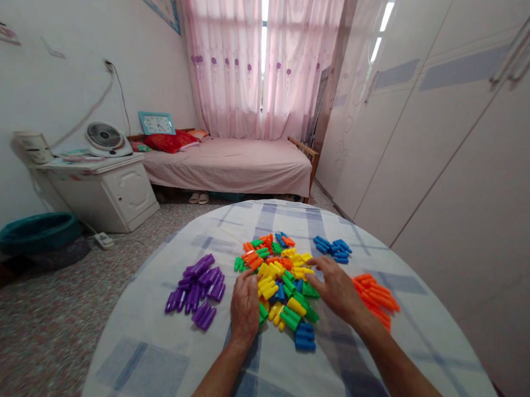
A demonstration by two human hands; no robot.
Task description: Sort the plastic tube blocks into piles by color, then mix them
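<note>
Fingers of our left hand (244, 304) are loosely curled against the left edge of a mixed heap of plastic toy pieces (267, 288); we cannot tell whether they have hold of one. On our right hand (337, 285), thumb and forefinger stand partly apart at the yellow pieces (300, 273) on the heap's right side, and whether they grip any we cannot tell either. The heap, in yellow, green, blue and orange, lies between our hands on a cloth-covered, round-edged table (128, 320). Many pieces lean on one another, so pulling out a low one could, we judge, make those above slide. A purple pile (201, 284) lies to the left. To the right are an orange pile (376, 296) and, farther back, a small blue group (334, 248). Our right forearm (387, 350) runs close beside the orange pile; a sideways swing could scatter it. Beyond are a pink bed (235, 161) and white wardrobe doors (414, 127).
</note>
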